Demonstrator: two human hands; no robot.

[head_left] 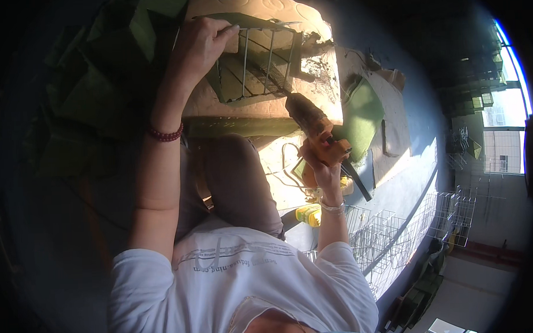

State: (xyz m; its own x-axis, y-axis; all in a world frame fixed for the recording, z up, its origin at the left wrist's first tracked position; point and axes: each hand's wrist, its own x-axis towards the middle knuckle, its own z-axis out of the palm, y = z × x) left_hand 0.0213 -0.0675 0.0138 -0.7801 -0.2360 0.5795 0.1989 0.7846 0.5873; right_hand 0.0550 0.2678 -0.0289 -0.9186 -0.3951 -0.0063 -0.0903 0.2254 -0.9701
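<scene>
My left hand (pixel 203 44) is closed on the upper left edge of a box-shaped wire frame (pixel 244 63) with dark green sheet (pixel 229 80) around and inside it. The frame rests tilted on a tan, padded-looking work surface (pixel 315 22). In my right hand (pixel 325 175) is an orange glue gun (pixel 312 124), its dark, grimy front pointing up and left. The nozzle is at the frame's lower right corner; whether it touches cannot be told. A black stick (pixel 358 181) juts from the gun's back end.
Dark green box shapes (pixel 99 96) are piled at the left. Right of the work surface lies a green piece (pixel 367 107). Several bare wire grids (pixel 380 239) stand on the floor at the lower right. A yellow container (pixel 309 215) and a cord (pixel 287 157) are near my right forearm.
</scene>
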